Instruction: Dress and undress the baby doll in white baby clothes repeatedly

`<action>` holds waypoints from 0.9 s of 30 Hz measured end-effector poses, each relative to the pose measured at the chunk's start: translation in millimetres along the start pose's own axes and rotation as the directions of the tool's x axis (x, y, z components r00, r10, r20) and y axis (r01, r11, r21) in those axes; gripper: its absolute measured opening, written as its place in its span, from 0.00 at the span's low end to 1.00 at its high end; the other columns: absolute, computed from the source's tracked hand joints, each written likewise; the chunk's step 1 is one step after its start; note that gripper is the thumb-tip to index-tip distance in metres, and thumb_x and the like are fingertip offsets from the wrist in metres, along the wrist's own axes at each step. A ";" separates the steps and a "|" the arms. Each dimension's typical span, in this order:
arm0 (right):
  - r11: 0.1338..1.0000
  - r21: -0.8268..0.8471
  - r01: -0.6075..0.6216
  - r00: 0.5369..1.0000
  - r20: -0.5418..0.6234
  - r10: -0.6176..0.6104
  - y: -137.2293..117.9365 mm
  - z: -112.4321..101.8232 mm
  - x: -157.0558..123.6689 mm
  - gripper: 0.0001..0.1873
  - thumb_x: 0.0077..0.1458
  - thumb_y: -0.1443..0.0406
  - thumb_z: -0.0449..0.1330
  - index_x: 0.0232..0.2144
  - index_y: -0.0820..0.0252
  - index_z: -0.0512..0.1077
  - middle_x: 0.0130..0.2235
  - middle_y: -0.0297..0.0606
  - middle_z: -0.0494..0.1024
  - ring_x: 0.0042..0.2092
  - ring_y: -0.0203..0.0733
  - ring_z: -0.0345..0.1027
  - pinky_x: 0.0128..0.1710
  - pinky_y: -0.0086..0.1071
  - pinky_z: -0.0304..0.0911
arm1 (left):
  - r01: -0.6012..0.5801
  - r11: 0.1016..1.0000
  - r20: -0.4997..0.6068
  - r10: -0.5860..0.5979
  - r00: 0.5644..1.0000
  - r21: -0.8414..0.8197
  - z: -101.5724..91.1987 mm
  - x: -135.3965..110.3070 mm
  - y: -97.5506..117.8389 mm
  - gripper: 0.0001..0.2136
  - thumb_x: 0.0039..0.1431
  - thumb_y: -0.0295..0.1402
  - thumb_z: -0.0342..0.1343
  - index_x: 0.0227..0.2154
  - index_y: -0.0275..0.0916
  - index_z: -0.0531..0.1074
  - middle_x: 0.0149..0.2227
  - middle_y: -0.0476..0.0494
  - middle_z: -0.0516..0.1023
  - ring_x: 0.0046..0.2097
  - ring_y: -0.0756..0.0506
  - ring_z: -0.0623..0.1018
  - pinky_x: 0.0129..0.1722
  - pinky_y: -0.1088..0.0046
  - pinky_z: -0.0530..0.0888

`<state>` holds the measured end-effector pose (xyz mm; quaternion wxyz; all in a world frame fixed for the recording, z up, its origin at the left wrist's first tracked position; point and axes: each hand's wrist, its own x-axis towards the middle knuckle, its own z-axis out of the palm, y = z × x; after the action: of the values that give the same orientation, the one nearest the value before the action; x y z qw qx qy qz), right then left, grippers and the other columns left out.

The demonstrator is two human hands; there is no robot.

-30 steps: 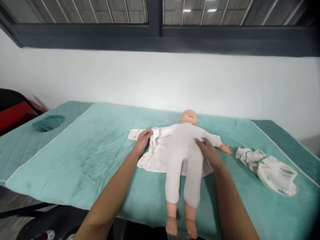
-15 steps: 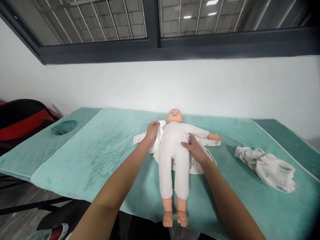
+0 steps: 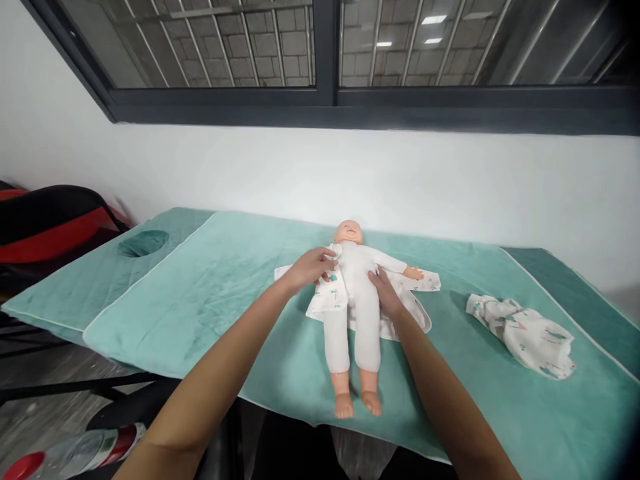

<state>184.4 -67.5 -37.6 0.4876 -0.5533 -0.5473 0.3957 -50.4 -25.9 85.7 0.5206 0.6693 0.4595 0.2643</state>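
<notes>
- The doll [image 3: 359,280] lies on its back on the green bed [image 3: 215,287], head toward the wall [image 3: 300,167] and feet toward the person, so its whole front is probably easy to reach.
- The printed jacket [image 3: 330,295] is spread partly under the doll; one front part is turned over the doll's side, near the left hand [image 3: 309,268], and the other lies flat beside the body.
- The left hand has bent, somewhat separated fingers on this turned cloth, near the neck. I cannot tell if it pinches the cloth or only presses it.
- The right hand [image 3: 389,295] is against the doll's other side, thumb a little apart from the fingers. It seems to steady the body; its exact grip I cannot tell.
- One jacket sleeve [image 3: 427,282] reaches outward past the doll's plain white arm, with its end free.
- The feet are just beside the near edge, so sliding the doll this way would be risky.
- The head is near the far edge, which leaves little room behind; sideways, a wide stretch of bed lies left.
- On the right, another printed garment [image 3: 530,337] limits the room beyond the sleeve.
</notes>
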 end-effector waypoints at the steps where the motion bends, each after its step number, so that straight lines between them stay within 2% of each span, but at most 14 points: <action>1: 0.999 0.036 -0.016 1.000 0.001 0.016 -3.0 -0.5 -0.8 0.41 0.61 0.43 0.49 0.68 0.57 0.50 0.69 0.46 0.57 0.67 0.46 0.56 0.63 0.43 0.60 | -0.020 0.993 -0.040 0.024 0.999 0.119 7.3 -3.6 -4.4 0.21 0.54 0.47 0.61 0.47 0.40 0.72 0.38 0.43 0.77 0.30 0.47 0.78 0.25 0.73 0.68; 3: 0.988 0.141 -0.062 0.998 -0.007 0.063 -9.7 -1.7 -2.8 0.41 0.59 0.44 0.54 0.67 0.57 0.53 0.69 0.44 0.58 0.67 0.48 0.55 0.65 0.44 0.57 | -0.040 0.926 -0.107 0.086 0.991 0.376 23.1 -6.3 -14.1 0.21 0.54 0.49 0.60 0.46 0.41 0.72 0.38 0.44 0.77 0.35 0.44 0.78 0.32 0.70 0.71; 5: 0.977 0.201 -0.077 0.997 -0.005 0.080 -14.6 -3.2 -4.5 0.42 0.57 0.44 0.58 0.66 0.56 0.57 0.69 0.43 0.58 0.68 0.49 0.53 0.67 0.43 0.53 | -0.009 0.810 -0.177 0.139 0.974 0.586 36.6 -3.2 -20.6 0.24 0.56 0.51 0.58 0.51 0.43 0.70 0.44 0.42 0.77 0.42 0.41 0.78 0.38 0.67 0.72; 7: 0.967 0.240 -0.086 0.996 0.001 0.088 -15.5 -4.4 -4.8 0.41 0.55 0.45 0.60 0.65 0.56 0.59 0.68 0.42 0.59 0.68 0.50 0.52 0.67 0.42 0.53 | 0.058 0.715 -0.251 0.167 0.953 0.697 44.7 5.1 -21.6 0.28 0.59 0.53 0.53 0.58 0.45 0.64 0.51 0.40 0.75 0.46 0.38 0.78 0.41 0.64 0.72; 9: 0.959 0.274 -0.072 0.997 0.015 0.071 -12.8 -4.9 -3.5 0.39 0.56 0.46 0.61 0.64 0.55 0.60 0.68 0.41 0.60 0.67 0.50 0.54 0.66 0.42 0.54 | 0.119 0.655 -0.299 0.169 0.939 0.746 46.6 17.2 -18.1 0.28 0.63 0.53 0.48 0.60 0.44 0.62 0.53 0.37 0.74 0.48 0.37 0.78 0.42 0.63 0.72; 13: 0.947 0.320 -0.021 0.999 0.033 0.011 -4.9 -5.0 0.4 0.33 0.57 0.48 0.60 0.61 0.53 0.63 0.65 0.40 0.65 0.65 0.48 0.58 0.66 0.41 0.56 | 0.231 0.563 -0.348 0.109 0.931 0.793 40.1 42.4 -8.0 0.20 0.67 0.46 0.43 0.44 0.38 0.75 0.44 0.34 0.79 0.46 0.36 0.79 0.43 0.61 0.72; 15: 0.944 0.330 -0.023 0.999 0.033 0.013 -3.0 -5.8 1.4 0.32 0.57 0.49 0.61 0.60 0.52 0.64 0.64 0.39 0.66 0.65 0.47 0.59 0.65 0.41 0.56 | 0.233 0.538 -0.346 0.117 0.931 0.810 36.5 51.5 -3.1 0.17 0.67 0.39 0.43 0.39 0.38 0.76 0.45 0.33 0.78 0.48 0.36 0.77 0.46 0.61 0.71; 17: 0.939 0.344 -0.023 0.999 0.046 0.008 -2.7 -7.3 1.7 0.31 0.57 0.49 0.61 0.59 0.52 0.65 0.62 0.39 0.68 0.63 0.47 0.61 0.64 0.41 0.59 | 0.195 0.569 -0.337 0.154 0.929 0.799 34.0 58.5 3.3 0.14 0.65 0.35 0.45 0.37 0.38 0.75 0.50 0.32 0.76 0.54 0.35 0.74 0.50 0.60 0.69; 19: 0.935 0.355 -0.007 0.998 0.068 -0.019 -3.1 -9.0 1.9 0.29 0.57 0.49 0.60 0.57 0.52 0.66 0.60 0.39 0.70 0.61 0.47 0.64 0.62 0.41 0.61 | 0.156 0.651 -0.339 0.165 0.926 0.743 32.6 64.9 12.0 0.13 0.65 0.34 0.45 0.36 0.37 0.74 0.49 0.31 0.76 0.55 0.35 0.73 0.51 0.60 0.69; 22: 0.937 0.348 -0.001 0.997 0.072 -0.026 -3.4 -10.7 2.8 0.27 0.58 0.49 0.60 0.55 0.52 0.68 0.57 0.39 0.73 0.58 0.46 0.66 0.59 0.40 0.64 | 0.111 0.766 -0.302 0.112 0.947 0.634 32.1 72.6 27.0 0.15 0.67 0.35 0.42 0.34 0.36 0.72 0.40 0.34 0.79 0.44 0.41 0.79 0.43 0.65 0.73; 25: 0.920 0.391 -0.016 0.997 0.072 -0.013 -2.8 -10.7 4.4 0.26 0.57 0.50 0.61 0.54 0.52 0.68 0.56 0.38 0.74 0.56 0.47 0.69 0.56 0.40 0.67 | 0.006 0.875 -0.123 0.062 0.990 0.484 34.7 72.8 37.1 0.16 0.68 0.41 0.41 0.39 0.38 0.71 0.38 0.39 0.80 0.32 0.48 0.80 0.34 0.71 0.74; 27: 0.896 0.445 -0.014 0.996 0.082 -0.025 -2.1 -10.1 5.2 0.26 0.57 0.51 0.62 0.54 0.51 0.68 0.57 0.38 0.74 0.56 0.47 0.69 0.56 0.40 0.67 | -0.050 0.938 -0.012 0.058 0.998 0.344 39.0 67.3 38.2 0.16 0.67 0.44 0.43 0.42 0.39 0.70 0.39 0.41 0.80 0.29 0.49 0.79 0.31 0.73 0.74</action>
<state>194.2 -63.5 -32.9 0.5785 -0.4084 -0.4640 0.5322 24.5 15.0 100.8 0.3834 0.7591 0.4858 0.2018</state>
